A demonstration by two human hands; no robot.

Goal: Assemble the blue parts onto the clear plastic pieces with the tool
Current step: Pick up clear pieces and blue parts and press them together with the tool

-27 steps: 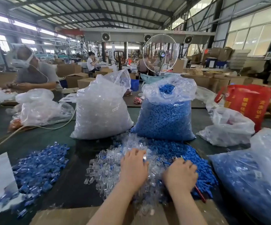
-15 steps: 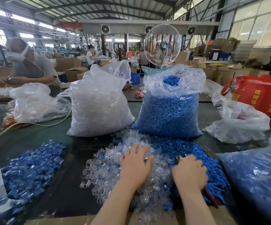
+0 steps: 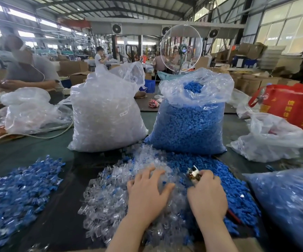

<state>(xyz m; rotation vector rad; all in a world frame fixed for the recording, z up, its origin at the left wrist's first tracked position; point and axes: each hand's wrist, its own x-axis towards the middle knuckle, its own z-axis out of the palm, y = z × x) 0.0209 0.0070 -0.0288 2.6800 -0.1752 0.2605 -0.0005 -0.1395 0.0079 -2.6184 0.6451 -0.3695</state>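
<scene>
A heap of clear plastic pieces (image 3: 110, 193) lies on the dark table in front of me, beside a heap of loose blue parts (image 3: 238, 190). My left hand (image 3: 148, 193) rests palm down on the clear heap with its fingers spread. My right hand (image 3: 207, 195) grips a plier-like tool (image 3: 194, 174) whose metal jaws stick out over the blue parts; its red handle (image 3: 233, 216) shows below my wrist. A pile of assembled blue-and-clear pieces (image 3: 20, 191) lies at the left.
Behind the heaps stand a big bag of clear pieces (image 3: 107, 113) and a big bag of blue parts (image 3: 188, 122). Another filled bag (image 3: 288, 202) sits at the right, a red bag (image 3: 292, 106) beyond it. A seated person (image 3: 25, 70) works at the far left.
My left hand has spread its fingers wider over the clear heap. My right hand has shifted a little, and the tool's metal jaws now show above it.
</scene>
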